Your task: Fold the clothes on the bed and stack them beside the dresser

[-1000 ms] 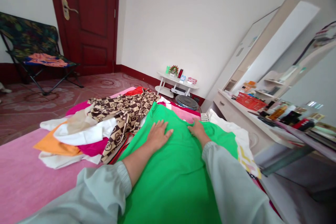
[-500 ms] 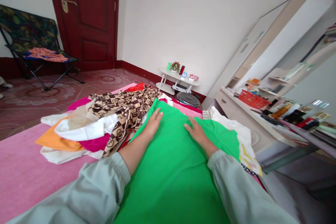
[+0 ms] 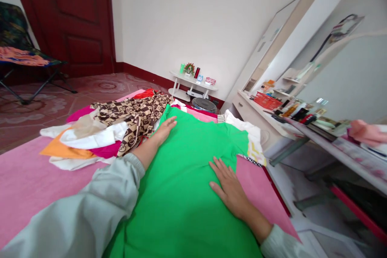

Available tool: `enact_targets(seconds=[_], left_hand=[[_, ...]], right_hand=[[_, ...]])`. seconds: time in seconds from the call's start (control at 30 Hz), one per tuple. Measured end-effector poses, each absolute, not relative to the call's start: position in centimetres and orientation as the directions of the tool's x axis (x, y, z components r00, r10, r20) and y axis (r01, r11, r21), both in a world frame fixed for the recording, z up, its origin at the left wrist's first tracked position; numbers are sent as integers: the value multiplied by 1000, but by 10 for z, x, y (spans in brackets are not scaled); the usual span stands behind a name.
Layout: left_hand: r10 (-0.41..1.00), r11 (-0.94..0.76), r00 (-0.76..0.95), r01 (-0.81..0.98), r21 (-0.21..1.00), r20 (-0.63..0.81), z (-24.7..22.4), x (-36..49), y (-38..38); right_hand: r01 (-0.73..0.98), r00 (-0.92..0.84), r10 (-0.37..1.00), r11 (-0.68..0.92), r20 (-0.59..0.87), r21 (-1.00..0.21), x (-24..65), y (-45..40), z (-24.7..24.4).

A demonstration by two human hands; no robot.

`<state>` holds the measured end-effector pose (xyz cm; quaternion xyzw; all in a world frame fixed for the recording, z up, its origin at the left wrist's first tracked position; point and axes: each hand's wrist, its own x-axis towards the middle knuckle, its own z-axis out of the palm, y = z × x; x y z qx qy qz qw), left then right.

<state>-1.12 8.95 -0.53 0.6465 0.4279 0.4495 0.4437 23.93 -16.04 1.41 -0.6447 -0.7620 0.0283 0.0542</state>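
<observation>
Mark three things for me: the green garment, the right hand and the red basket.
Green garment [image 3: 184, 181]: head view, on the middle of its spread-out body.
Right hand [image 3: 232, 192]: head view, on the back of the hand.
Red basket [image 3: 267, 101]: head view, on its side wall.

Behind the left grip [image 3: 163, 131], past a bare forearm [image 3: 147, 152], a pale grey-green sleeve [image 3: 87, 207] begins at a gathered, elastic-looking cuff [image 3: 136, 164]. The plain cloth is cut loose, with soft creases, and widens away from the grip. Behind the right grip [image 3: 228, 191], beyond the bare right forearm [image 3: 256, 219], a short part of the matching right sleeve [image 3: 282, 244] shows, its gathered edge nearest the grip.
</observation>
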Motion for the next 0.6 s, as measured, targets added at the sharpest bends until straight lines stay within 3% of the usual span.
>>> enact_targets(seconds=[0.07,0.17,0.37,0.47,0.6], left_hand=[[924,-229,328,67,971,195,-6,-22,81],[866,-241,469,85,967,174,1,-49,54],[622,-426,783,338,839,0,35,-128,-25],[543,-520,834,423,742,-95,50,-164,-63],[509,-558,852,435,707,-123,65,-200,-106]], right_hand=[[977,-166,985,171,47,-125,240,-161,16],[976,-160,985,167,60,-139,243,-169,16],[963,-171,982,183,78,-196,256,-198,12],[936,-195,977,211,86,-280,259,-218,22],[875,-229,969,246,91,-417,251,-254,55]])
